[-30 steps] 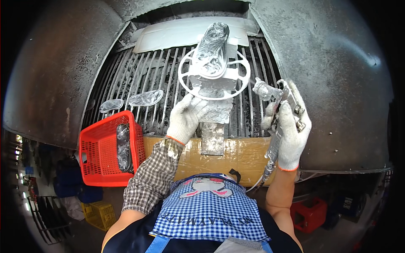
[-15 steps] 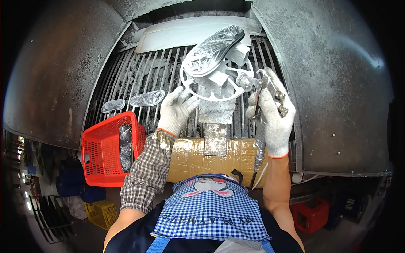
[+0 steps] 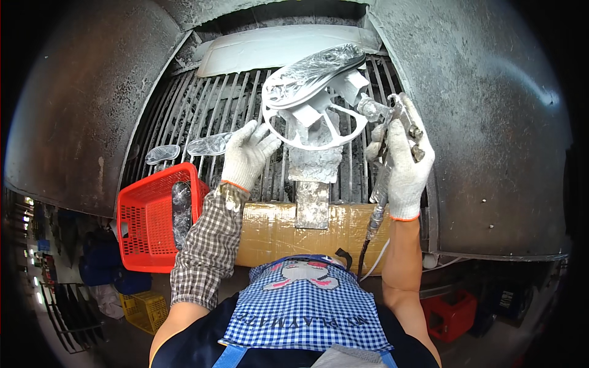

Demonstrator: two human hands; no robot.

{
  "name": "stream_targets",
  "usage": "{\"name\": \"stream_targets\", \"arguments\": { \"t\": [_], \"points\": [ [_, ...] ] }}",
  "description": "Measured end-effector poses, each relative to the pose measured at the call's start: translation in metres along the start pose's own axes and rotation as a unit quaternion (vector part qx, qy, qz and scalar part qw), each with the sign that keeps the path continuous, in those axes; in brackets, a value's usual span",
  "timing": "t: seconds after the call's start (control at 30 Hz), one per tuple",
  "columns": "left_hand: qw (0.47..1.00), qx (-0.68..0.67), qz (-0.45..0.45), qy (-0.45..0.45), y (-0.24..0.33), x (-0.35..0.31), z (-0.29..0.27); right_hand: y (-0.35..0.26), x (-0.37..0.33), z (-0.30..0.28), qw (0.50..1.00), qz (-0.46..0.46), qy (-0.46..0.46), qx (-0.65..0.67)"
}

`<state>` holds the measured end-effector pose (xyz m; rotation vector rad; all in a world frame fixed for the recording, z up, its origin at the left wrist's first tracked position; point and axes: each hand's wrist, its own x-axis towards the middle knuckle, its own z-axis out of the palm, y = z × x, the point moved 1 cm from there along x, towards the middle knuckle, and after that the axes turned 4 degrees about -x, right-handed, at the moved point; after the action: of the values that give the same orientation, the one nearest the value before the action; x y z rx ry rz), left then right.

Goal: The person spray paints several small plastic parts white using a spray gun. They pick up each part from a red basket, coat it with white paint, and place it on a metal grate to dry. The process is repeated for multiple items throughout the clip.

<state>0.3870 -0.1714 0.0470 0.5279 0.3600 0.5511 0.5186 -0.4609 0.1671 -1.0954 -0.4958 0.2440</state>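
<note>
My right hand point(image 3: 402, 162), in a white glove, grips a metal spray gun point(image 3: 392, 113) whose nozzle points left at a shoe sole point(image 3: 319, 72). The sole, silvery and tilted, lies on top of a white ring-shaped turntable point(image 3: 313, 116) on a paint-crusted post point(image 3: 314, 165). My left hand point(image 3: 246, 153), also gloved, touches the ring's lower left rim with spread fingers. A hose point(image 3: 371, 233) runs down from the gun.
Two more soles point(image 3: 184, 147) lie on the metal grate point(image 3: 202, 116) to the left. A red plastic basket point(image 3: 153, 218) with a sole in it hangs at the booth's front left. A tape-wrapped front ledge point(image 3: 270, 230) lies before me. Crusted booth walls curve around both sides.
The sole on the turntable has rotated from pointing away to lying sideways. My right hand has brought the spray gun left, close to the ring. My left hand stays on the rim.
</note>
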Motion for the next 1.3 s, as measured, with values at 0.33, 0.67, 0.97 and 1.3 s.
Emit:
{"name": "stream_targets", "arguments": {
  "t": [0.33,0.67,0.97,1.3],
  "points": [
    [0.999,-0.032,-0.006,-0.004,-0.004,0.0,0.001,-0.014,-0.007,0.008,0.995,-0.013,0.044,-0.094],
    [0.991,-0.085,-0.084,0.06,-0.088,-0.042,0.005,0.0,-0.021,0.026,0.999,0.015,-0.038,-0.032],
    [0.989,-0.106,-0.092,-0.037,-0.087,-0.044,0.02,-0.006,-0.012,0.02,0.999,0.002,0.028,-0.02],
    [0.992,-0.101,-0.077,-0.019,-0.078,-0.043,0.017,-0.015,-0.013,0.002,0.996,-0.021,0.083,-0.039]
  ]
}}
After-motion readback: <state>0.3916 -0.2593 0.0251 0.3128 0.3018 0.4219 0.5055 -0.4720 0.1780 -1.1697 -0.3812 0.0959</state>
